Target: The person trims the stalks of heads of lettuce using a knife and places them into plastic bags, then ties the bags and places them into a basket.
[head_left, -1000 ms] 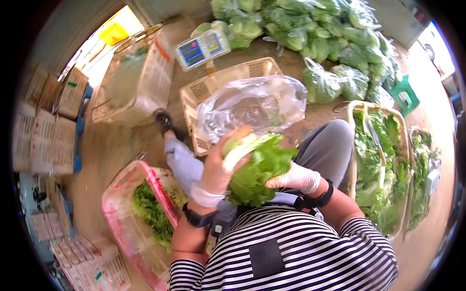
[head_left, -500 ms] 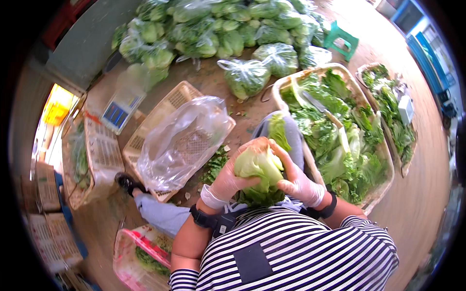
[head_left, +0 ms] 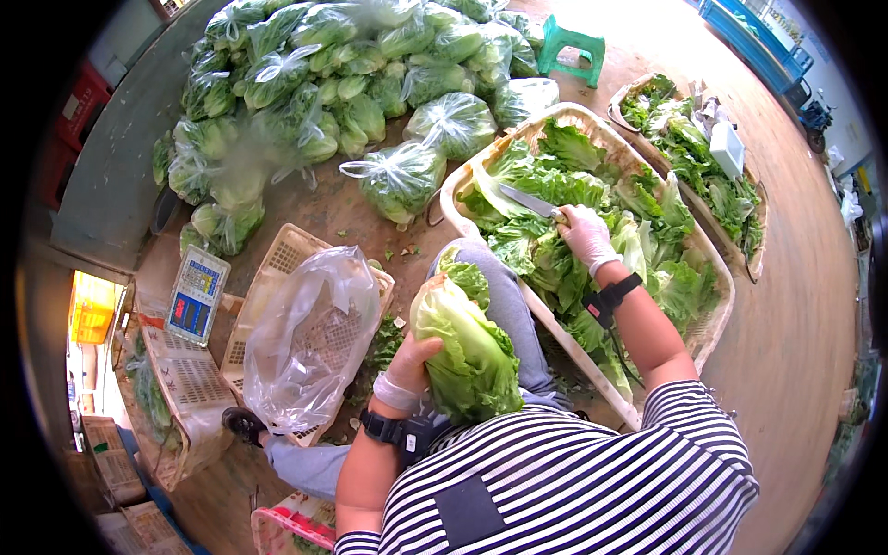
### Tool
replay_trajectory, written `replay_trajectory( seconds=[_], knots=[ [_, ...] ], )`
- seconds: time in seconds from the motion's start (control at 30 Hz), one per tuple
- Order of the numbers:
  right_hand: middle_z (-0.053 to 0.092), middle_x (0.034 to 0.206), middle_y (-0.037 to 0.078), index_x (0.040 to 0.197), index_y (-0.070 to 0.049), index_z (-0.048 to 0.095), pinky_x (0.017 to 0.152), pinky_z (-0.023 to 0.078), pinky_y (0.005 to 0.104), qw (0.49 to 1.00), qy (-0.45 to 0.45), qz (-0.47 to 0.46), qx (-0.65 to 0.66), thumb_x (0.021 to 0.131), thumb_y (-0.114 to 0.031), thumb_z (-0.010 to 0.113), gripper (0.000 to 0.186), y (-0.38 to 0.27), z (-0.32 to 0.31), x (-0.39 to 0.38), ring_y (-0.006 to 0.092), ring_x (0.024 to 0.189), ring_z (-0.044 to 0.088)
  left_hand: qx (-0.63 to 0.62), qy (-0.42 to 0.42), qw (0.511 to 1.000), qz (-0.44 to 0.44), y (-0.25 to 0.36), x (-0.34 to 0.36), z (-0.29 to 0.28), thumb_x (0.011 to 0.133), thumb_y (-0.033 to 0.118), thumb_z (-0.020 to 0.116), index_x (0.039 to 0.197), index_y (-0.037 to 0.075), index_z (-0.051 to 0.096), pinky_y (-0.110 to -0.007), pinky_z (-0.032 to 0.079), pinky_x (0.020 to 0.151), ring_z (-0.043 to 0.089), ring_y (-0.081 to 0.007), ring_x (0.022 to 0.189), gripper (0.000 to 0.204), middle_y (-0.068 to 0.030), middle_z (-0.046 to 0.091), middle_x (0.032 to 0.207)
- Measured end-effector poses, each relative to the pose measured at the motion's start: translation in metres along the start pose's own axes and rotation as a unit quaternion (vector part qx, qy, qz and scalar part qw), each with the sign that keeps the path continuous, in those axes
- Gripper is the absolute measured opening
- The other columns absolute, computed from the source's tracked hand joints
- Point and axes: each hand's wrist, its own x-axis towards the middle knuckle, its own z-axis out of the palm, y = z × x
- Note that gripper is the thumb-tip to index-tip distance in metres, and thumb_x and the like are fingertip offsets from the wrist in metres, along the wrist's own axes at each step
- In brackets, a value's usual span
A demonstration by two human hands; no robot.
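My left hand (head_left: 407, 368), in a thin clear glove, is closed round a head of green lettuce (head_left: 467, 347) held upright over my lap. To the right, my gloved right hand (head_left: 589, 238) reaches over a pale plastic crate (head_left: 724, 296) full of loose lettuce leaves (head_left: 555, 250). Its fingers close on the handle end of a knife (head_left: 527, 199), which lies over the leaves with its blade pointing away to the left. Most of the handle is hidden under the hand.
A clear plastic bag (head_left: 301, 365) lines a crate (head_left: 248, 324) at left, beside a scale (head_left: 197, 294). Bagged lettuces (head_left: 351, 92) are heaped at the back, near a green stool (head_left: 572, 51). Another leaf-filled container (head_left: 754, 231) stands far right; a red-and-white basket (head_left: 287, 527) is at lower left.
My right hand has left the lettuce and moved right onto the knife in the crate. My left hand keeps the lettuce, now turned more upright. The whole view has shifted.
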Motion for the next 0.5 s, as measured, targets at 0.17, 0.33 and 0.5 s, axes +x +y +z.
replay_trajectory(
  seconds=[0.17,0.33,0.5],
  knots=[
    [0.059,0.089,0.010,0.105,-0.007,0.056,0.070,0.047,0.0362,0.957,0.125,0.068,0.251,0.080,-0.016,0.060,0.026,-0.015,-0.044,-0.023,0.0295,0.079,0.058,0.038,0.000,0.999,-0.006,0.020,0.016,0.028,0.072,0.013,0.071,0.133,0.003,0.036,-0.032,0.043,0.092,0.053,-0.0185,0.106,0.072,-0.0072,0.053,0.117],
    [0.059,0.077,0.011,0.109,-0.009,0.057,0.056,0.047,0.0311,0.934,0.057,-0.080,0.343,0.083,-0.019,0.061,0.028,-0.075,-0.121,-0.080,0.0247,0.063,0.060,0.175,-0.010,0.984,0.023,0.022,0.037,0.053,0.072,0.004,0.071,0.126,0.003,0.043,-0.029,0.042,0.091,0.054,-0.0149,0.103,0.060,-0.0047,0.056,0.113],
    [0.058,0.071,0.009,0.098,-0.009,0.062,0.053,0.046,0.0322,0.955,0.011,-0.159,0.251,0.077,-0.024,0.068,0.027,-0.082,-0.153,-0.103,0.0265,0.060,0.058,0.289,-0.037,0.956,0.018,0.011,0.052,0.076,0.073,0.005,0.070,0.124,0.001,0.045,-0.028,0.043,0.089,0.055,-0.0146,0.100,0.057,-0.0055,0.057,0.110]
  ],
)
